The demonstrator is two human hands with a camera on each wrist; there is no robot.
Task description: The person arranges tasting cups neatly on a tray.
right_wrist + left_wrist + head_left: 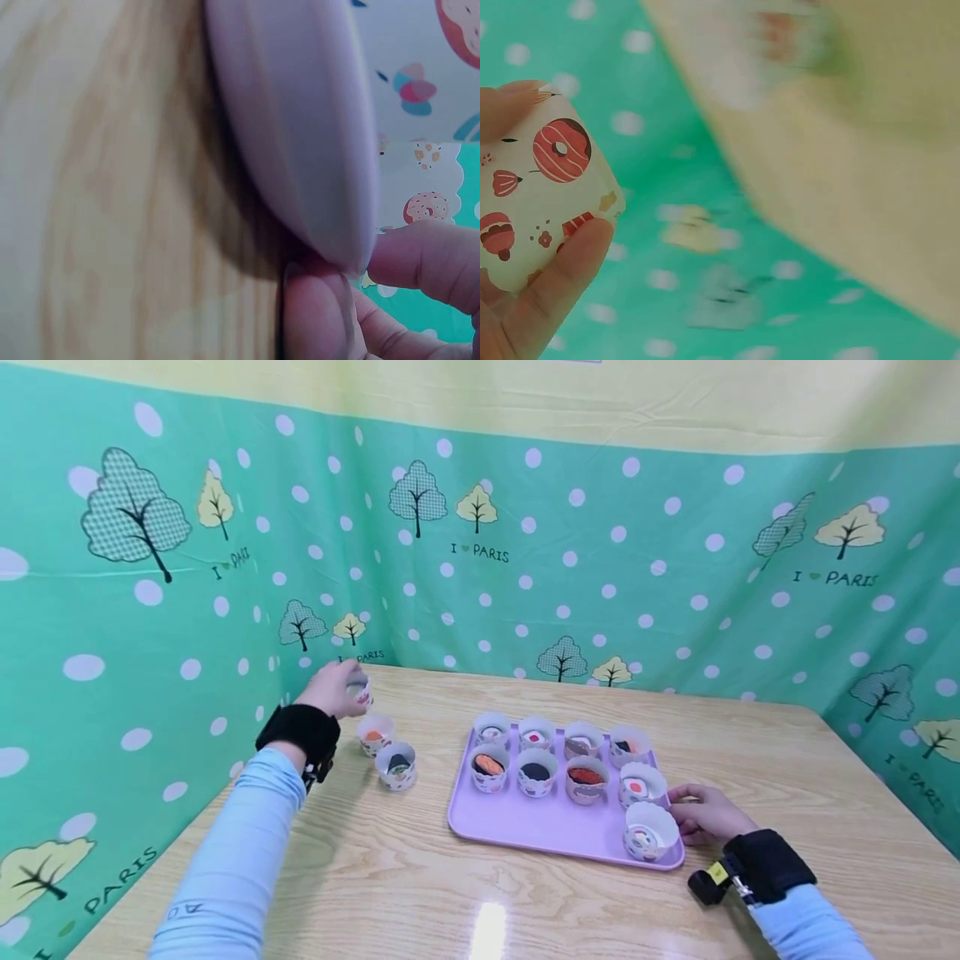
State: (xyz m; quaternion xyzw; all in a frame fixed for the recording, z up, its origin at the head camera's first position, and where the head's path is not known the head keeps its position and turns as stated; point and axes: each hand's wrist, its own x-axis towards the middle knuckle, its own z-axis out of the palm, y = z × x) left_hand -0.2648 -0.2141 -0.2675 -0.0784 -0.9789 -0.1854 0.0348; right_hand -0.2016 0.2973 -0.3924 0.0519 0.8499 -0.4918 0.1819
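At the back left of the table, my left hand (331,689) grips a paper baking cup (363,690). Doughnut and sweet prints cover this cup (525,180) in the left wrist view; its inside is hidden. Nearby on the table stand a cup with something orange in it (375,735) and a cup with a dark, greenish piece (397,766). My right hand (708,814) pinches the right edge of the lilac tray (517,827), thumb (319,311) low at the rim and a finger above. Close by that hand are two cups on the tray, the front one (649,833) holding a pale round piece.
Several more printed cups with toy-like sushi pieces, such as a salmon one (489,766) and a red-topped one (587,777), stand in rows on the tray. A green dotted curtain (480,568) surrounds the back and sides of the wooden table (390,877).
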